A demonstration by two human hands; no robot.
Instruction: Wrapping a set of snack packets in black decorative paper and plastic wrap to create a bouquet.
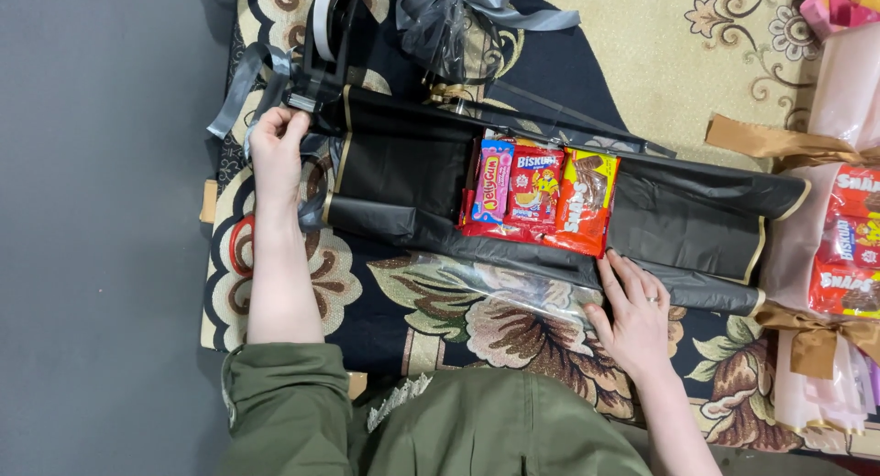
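- Head view: black wrapping sheet [403,178] is laid across the patterned rug [642,36], with snack packets [539,196] lined up at its middle.
- Left hand [275,151] is seen pinching the sheet's far-left corner.
- Right hand [632,316] is pressed flat, fingers spread, on the clear film [513,297] at the near edge.
- Risk judged: a tug at the corner could slide the packets out of line.
- Sheet looks matte, creased, gold-trimmed.

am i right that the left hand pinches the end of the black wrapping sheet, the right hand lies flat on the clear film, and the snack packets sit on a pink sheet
Not quite. In the head view the snack packets sit on the black wrapping sheet, not a pink one. The rest holds: the left hand pinches the end of that sheet and the right hand lies flat on the clear film.
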